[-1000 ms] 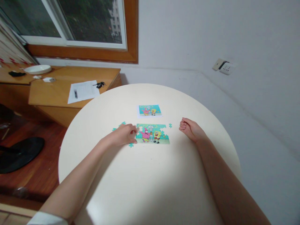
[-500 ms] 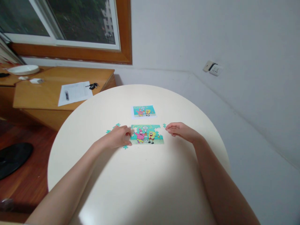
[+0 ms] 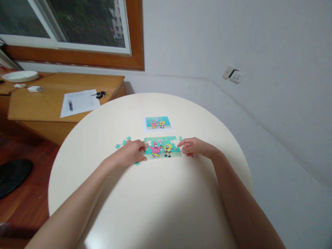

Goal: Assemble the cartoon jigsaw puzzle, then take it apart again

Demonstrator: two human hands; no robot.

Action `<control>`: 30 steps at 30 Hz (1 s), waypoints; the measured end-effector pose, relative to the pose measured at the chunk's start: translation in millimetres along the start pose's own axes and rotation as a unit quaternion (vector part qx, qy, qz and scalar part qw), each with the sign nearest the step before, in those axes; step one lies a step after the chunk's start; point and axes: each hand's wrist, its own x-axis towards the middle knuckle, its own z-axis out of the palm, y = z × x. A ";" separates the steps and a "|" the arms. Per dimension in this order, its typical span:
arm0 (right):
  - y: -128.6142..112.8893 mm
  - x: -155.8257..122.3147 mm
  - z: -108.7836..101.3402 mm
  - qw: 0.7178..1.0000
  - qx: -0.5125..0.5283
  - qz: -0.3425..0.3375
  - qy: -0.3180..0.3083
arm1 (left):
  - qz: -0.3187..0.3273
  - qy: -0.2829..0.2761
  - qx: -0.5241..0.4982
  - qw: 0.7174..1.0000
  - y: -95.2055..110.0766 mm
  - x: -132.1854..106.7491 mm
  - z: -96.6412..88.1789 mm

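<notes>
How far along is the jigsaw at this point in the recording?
Done: most of the jigsaw lies joined on the table, its cartoon figures whole, below the reference picture. In hand: the left hand rests at its left edge; the right hand touches its right edge. Left: loose teal pieces lie beyond the left hand, one piece near it, and a corner piece at the far right.
</notes>
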 end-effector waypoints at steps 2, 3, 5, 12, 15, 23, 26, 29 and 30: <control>0.7 0.4 0.1 1.000 0.001 0.001 0.001 | -0.001 -0.001 0.000 1.000 0.3 0.0 -0.3; 0.7 0.7 0.3 1.000 0.000 0.003 0.002 | -0.002 -0.002 -0.001 1.000 0.4 0.0 -0.5; 0.0 1.0 1.0 1.000 -0.009 0.009 0.004 | -0.002 -0.004 -0.004 1.000 0.8 0.3 -0.5; -3.6 -0.5 2.4 0.999 -0.034 0.021 0.011 | 0.003 -0.005 -0.012 1.000 2.3 -0.6 -0.4; -2.5 -0.4 1.7 0.999 -0.039 0.019 0.015 | -0.001 -0.008 -0.016 1.000 3.2 -1.3 -1.0; -2.7 -1.4 2.0 1.000 -0.017 0.015 0.021 | -0.006 -0.012 -0.021 1.000 2.4 -0.6 -0.5; -4.3 -2.2 2.5 1.000 -0.005 0.013 0.021 | -0.005 -0.016 -0.023 1.000 3.4 -0.9 -1.6; -4.1 -1.8 2.7 1.000 0.009 0.010 0.021 | -0.004 -0.016 -0.026 1.000 4.7 -1.6 -2.7; -4.0 -1.5 2.9 1.000 0.010 0.010 0.021 | -0.004 -0.016 -0.026 1.000 5.0 -1.9 -2.9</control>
